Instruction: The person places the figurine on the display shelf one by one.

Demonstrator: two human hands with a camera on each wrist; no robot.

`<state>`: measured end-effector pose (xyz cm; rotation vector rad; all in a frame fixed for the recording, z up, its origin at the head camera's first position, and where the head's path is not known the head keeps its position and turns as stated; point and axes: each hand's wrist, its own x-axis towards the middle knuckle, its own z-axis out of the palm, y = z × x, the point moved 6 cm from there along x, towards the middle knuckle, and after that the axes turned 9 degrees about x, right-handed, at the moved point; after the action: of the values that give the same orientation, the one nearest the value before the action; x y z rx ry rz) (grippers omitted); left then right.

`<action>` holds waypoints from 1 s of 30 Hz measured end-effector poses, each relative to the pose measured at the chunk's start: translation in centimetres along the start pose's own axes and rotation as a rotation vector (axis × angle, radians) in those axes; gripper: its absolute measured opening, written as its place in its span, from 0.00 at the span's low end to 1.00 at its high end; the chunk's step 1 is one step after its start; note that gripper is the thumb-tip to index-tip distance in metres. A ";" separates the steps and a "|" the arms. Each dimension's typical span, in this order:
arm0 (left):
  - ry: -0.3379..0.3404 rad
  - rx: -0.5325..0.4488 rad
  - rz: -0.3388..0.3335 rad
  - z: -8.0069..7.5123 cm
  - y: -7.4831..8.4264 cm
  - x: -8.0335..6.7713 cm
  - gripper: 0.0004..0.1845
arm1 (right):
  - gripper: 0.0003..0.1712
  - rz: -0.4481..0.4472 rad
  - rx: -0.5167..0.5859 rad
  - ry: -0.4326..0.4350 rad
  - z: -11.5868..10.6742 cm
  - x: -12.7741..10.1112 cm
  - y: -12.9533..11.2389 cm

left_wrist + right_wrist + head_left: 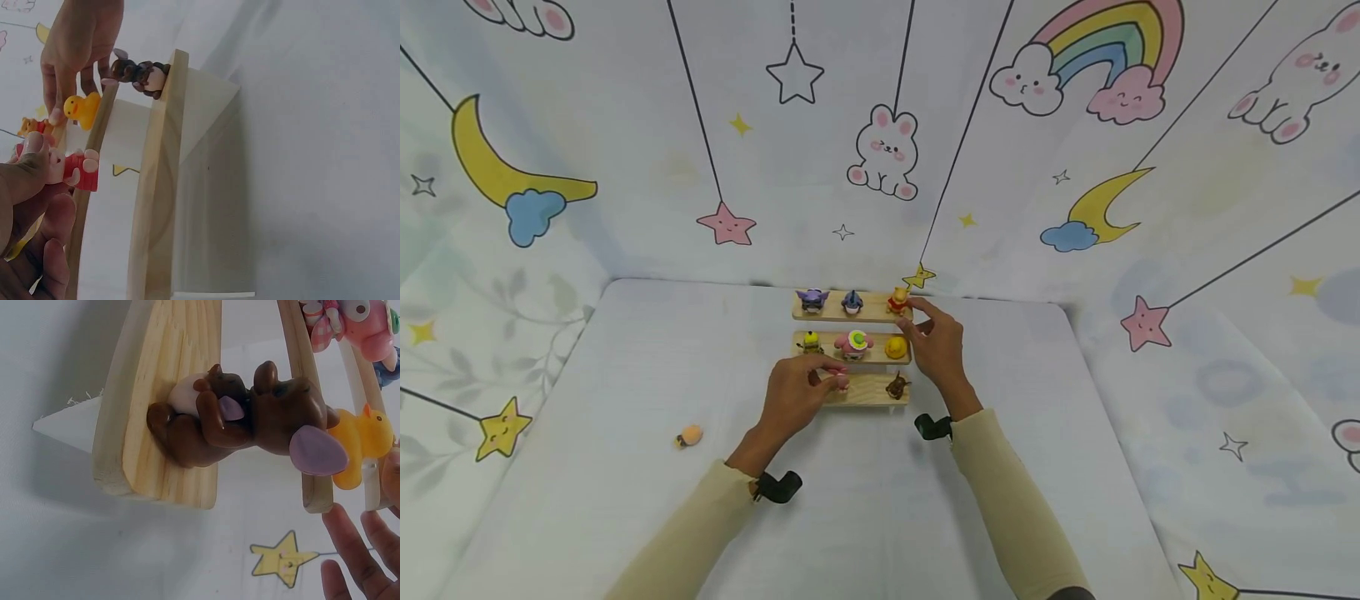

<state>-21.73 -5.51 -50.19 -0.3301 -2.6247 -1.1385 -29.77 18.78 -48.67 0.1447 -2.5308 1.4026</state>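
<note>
Over the bottom tier (872,398) of a three-step wooden display stand, my left hand (795,390) pinches a small pink figurine in red (82,170) between thumb and fingers. My right hand (938,340) is at the right end of the top tier (876,310). Its thumb and index finger are at the side of a yellow bear figurine in a red shirt (897,301), which stands on that tier; the other fingers (350,550) extend loosely. Below stand a yellow duck (362,444) and a brown animal figurine with a baby in its arms (219,419).
The top tier also bears a purple-eared figurine (812,301) and a blue one (852,302). On the middle tier are a pink figurine (853,346) and a yellow-green one (809,342). An orange figurine (689,436) lies on the white cloth at left. Behind rises a printed backdrop (820,183).
</note>
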 end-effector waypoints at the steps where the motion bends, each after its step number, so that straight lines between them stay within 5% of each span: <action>1: -0.005 0.001 -0.005 0.2 0.0 0.0 0.08 | 0.26 0.000 -0.002 0.001 0.0 0.0 0.0; 19: -0.034 0.017 -0.001 2.4 0.1 0.1 0.09 | 0.26 -0.001 0.009 0.002 0.0 0.0 0.2; 30: 0.005 0.070 0.036 2.9 -0.1 -0.1 0.10 | 0.26 -0.022 0.001 0.007 -0.1 0.0 -0.1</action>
<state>-22.09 -3.44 -52.17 -0.3591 -2.6361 -1.0319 -29.75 18.79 -48.59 0.1670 -2.5146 1.3938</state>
